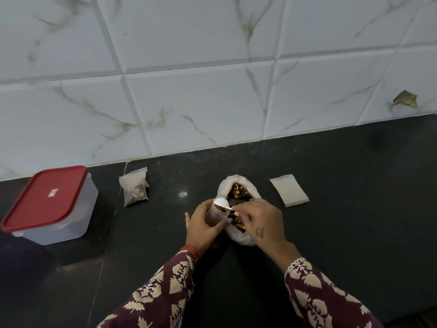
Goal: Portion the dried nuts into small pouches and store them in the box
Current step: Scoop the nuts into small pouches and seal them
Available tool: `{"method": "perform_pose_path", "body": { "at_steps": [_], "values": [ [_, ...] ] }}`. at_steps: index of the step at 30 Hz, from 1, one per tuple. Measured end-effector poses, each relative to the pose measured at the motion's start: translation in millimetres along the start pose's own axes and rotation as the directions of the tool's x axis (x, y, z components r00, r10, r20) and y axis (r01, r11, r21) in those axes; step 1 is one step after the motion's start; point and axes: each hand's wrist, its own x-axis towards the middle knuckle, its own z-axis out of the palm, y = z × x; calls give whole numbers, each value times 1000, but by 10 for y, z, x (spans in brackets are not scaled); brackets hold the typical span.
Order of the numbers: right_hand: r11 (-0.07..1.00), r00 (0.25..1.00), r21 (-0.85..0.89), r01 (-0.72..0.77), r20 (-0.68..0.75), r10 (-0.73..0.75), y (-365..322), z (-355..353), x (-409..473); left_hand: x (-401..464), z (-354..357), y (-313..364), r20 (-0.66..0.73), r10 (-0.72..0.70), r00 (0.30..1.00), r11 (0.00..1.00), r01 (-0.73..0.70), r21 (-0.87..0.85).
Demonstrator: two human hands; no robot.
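Nearest us, our patterned sleeves [165, 294] reach over the dark table [331, 221] toward the big bag [238, 192], our landmark. Our left hand [203, 227] is curled round a small pouch [214, 215] and holds it upright, mouth up, just left of the bag and touching it. Our right hand [260, 223] pinches the handle of a white spoon [223, 203], whose bowl sits tipped at the pouch's mouth. The nuts [238, 191] lie mostly in the bag, open at its top; a few show inside the pouch.

We judge this to be the filling step: a spoonful is going into the pouch. Next we need to empty the spoon cleanly, then either dip back into the bag or close the pouch, keeping it upright so nothing spills.

Left of the bag lies a filled pouch [134, 187], well apart from it. Farther left stands the box [54, 204], its red lid [45, 197] on, so it must be opened before storing. Right of the bag lies an empty pouch [289, 190], flat. The tiled wall [212, 79] rises behind the bag, with bare table between. There is open table on both sides of the bag; the table's near edge is out of view beneath our arms.
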Motion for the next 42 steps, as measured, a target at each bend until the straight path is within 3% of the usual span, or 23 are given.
{"method": "perform_pose_path", "body": {
  "at_steps": [3, 9, 11, 13, 15, 18, 20, 22, 24, 25, 29, 30, 32, 35, 38, 42],
  "values": [
    [984, 984, -65, 166, -56, -170, 81, 76, -42, -11, -6, 5, -3, -5, 1000, 1000, 5, -14],
    [972, 965, -102, 213, -133, -225, 123, 100, -70, -21, -21, 38, 4, -13, 1000, 999, 13, -29],
    [994, 983, -6, 110, -147, -110, 79, 77, -63, -22, -24, 37, 4, -15, 1000, 999, 15, -36],
    [949, 966, 243, -199, -115, 232, -11, 6, -12, -28, -29, 39, 4, -15, 1000, 999, 15, -48],
    [698, 814, 485, -527, 52, 579, -25, -65, 47, -39, -34, 49, 3, -17, 1000, 998, 17, -63],
    [221, 524, 637, -738, 335, 783, 125, -112, 86, -57, -47, 65, 5, -22, 1000, 997, 22, -78],
    [123, 405, 573, -810, 395, 825, 235, -101, 54, -67, -55, 74, 12, -19, 1000, 996, 20, -84],
    [119, 361, 518, -847, 398, 843, 276, -69, -1, -79, -59, 82, 16, -13, 1000, 996, 14, -83],
    [193, 376, 449, -873, 363, 852, 272, -48, -45, -89, -63, 87, 17, -8, 1000, 996, 9, -91],
    [281, 411, 377, -883, 330, 850, 250, -51, -55, -93, -67, 88, 18, -6, 1000, 995, 8, -98],
    [674, 657, -67, -736, 172, 734, 166, -66, -87, -116, -98, 114, 23, 1, 1000, 993, 2, -120],
    [743, 732, -119, -659, 124, 670, 143, -64, -95, -117, -105, 114, 24, -3, 1000, 992, 6, -125],
    [862, 860, -51, -505, 48, 507, 74, -50, -96, -123, -118, 105, 36, -14, 999, 991, 19, -131],
    [907, 922, 189, -376, 173, 347, -115, 25, -53, -130, -138, 82, 68, -26, 997, 987, 36, -157],
    [898, 894, 215, -384, 331, 303, -249, 157, -20, -165, -175, 80, 90, -14, 996, 987, 28, -158],
    [887, 930, 290, -359, 196, 312, -317, 226, 16, -235, -305, 135, 87, -39, 995, 961, 61, -269]
  ]
}}
